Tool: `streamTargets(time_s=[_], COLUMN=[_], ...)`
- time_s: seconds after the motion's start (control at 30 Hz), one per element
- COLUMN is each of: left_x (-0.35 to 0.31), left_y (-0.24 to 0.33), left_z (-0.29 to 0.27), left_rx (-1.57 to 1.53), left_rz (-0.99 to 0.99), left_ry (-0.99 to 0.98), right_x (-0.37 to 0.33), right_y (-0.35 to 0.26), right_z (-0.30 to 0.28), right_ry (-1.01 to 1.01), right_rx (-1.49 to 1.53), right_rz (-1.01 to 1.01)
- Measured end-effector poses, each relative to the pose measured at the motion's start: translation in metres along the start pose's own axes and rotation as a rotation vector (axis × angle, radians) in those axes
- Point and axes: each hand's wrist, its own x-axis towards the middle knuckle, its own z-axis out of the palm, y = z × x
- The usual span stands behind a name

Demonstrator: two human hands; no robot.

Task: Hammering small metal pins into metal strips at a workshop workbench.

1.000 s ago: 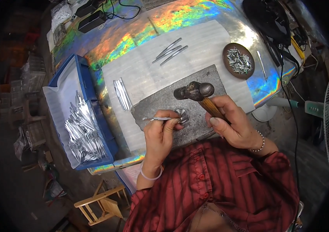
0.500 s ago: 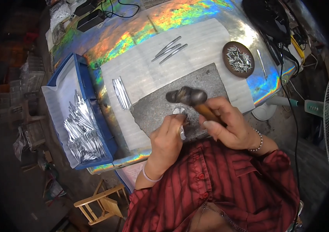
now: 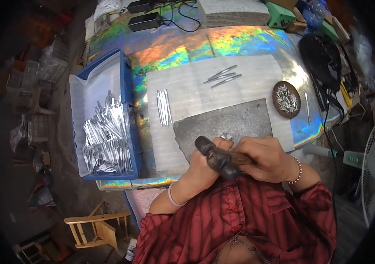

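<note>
Gripping: right hand [image 3: 264, 158] fingers closed round hammer [image 3: 217, 157] | left hand [image 3: 205, 163] fingers hidden, cannot tell | on dark slab [image 3: 236, 121]

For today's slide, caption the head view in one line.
Right hand grips a hammer above a grey slab; left hand beneath.

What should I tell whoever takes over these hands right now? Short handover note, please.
Right hand: closed around the handle of the hammer, whose dark head is over the near edge of the dark slab.
Left hand: fingers curled on the slab's near edge, mostly hidden under the hammer head; what it holds cannot be seen.
Things: blue tray on the left, heaped with thin metal pieces; a short row of pieces on the grey mat; a few more farther out; a round dish of small bits on the right.
Done: several pieces lie sorted on the mat.
Left: the tray's heap looks large.
</note>
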Motion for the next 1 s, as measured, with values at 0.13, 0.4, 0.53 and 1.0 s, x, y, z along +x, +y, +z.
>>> streamTargets(time_s=[0.13,0.4,0.53,1.0], left_x=[-0.002,0.006,0.009,0.01], left_y=[-0.008,0.003,0.003,0.01], left_z=[0.003,-0.005,-0.003,-0.007], left_rx=[0.149,0.144,0.126,0.126], left_rz=[0.072,0.065,0.07,0.034], left_ry=[-0.003,0.063,0.071,-0.021], right_x=[-0.007,-0.035,-0.046,-0.051], right_y=[-0.013,-0.044,-0.048,-0.091], right_z=[-0.005,-0.037,-0.034,-0.04], right_ry=[0.219,0.04,0.064,0.065], right_rx=[0.144,-0.195,-0.288,-0.829], right_rz=[0.186,0.109,0.037,-0.054])
